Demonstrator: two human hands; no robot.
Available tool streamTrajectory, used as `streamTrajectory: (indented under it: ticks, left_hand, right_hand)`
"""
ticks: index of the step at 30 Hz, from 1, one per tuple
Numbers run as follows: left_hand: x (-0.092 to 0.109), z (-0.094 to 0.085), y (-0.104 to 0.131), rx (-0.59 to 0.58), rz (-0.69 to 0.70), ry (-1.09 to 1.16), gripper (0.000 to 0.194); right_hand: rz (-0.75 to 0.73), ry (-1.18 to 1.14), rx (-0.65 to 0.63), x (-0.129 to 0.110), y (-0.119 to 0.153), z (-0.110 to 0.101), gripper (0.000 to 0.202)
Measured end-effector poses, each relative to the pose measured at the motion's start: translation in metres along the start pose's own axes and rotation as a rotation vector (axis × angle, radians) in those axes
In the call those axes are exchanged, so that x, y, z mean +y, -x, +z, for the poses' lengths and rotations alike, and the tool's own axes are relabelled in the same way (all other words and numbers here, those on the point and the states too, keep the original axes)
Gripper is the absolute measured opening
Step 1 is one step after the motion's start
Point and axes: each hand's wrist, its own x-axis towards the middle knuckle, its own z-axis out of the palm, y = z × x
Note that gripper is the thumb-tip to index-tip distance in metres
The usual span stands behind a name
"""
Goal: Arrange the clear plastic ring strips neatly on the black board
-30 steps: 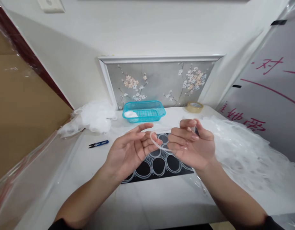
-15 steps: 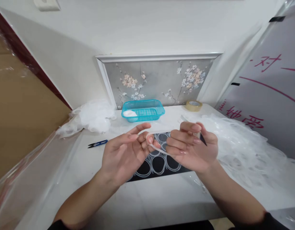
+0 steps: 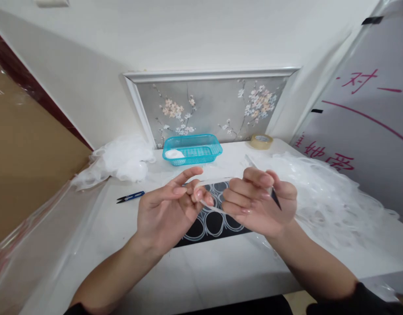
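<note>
My left hand and my right hand are raised together over the table, palms up. Between their fingers runs a thin translucent white band, stretched from the left fingertips to the right fingers, with its lower strand crossing between the hands. A dark pointed tip sticks out by my right thumb. Under the hands lies a black mat printed with white circles.
A turquoise basket holding a white pad stands at the back. Blue thread snips lie left of my hands. A tape roll sits back right. White netting is heaped at back left and along the right.
The hands have shifted slightly left and closer together, and my left fingers have curled further around the band. The view has tilted a little.
</note>
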Motion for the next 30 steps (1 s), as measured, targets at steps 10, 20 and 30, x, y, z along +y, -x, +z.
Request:
streamTrajectory:
  ticks: [10,20,30]
  left_hand:
    - [-0.007,-0.006,-0.011,-0.055,-0.233,-0.282,0.011]
    - [-0.001,-0.054,-0.03,-0.333,-0.311,-0.713,0.036]
    - [0.095,-0.15,-0.13,0.423,0.149,-1.458,0.053]
  right_hand:
    - [-0.017,0.377,-0.32,-0.006,0.002,-0.007,0.035]
    - [0.297,0.198,-0.235,0.02,-0.018,-0.079,0.02]
    - [0.287,0.242,0.517,-0.002,0.02,-0.126,0.016]
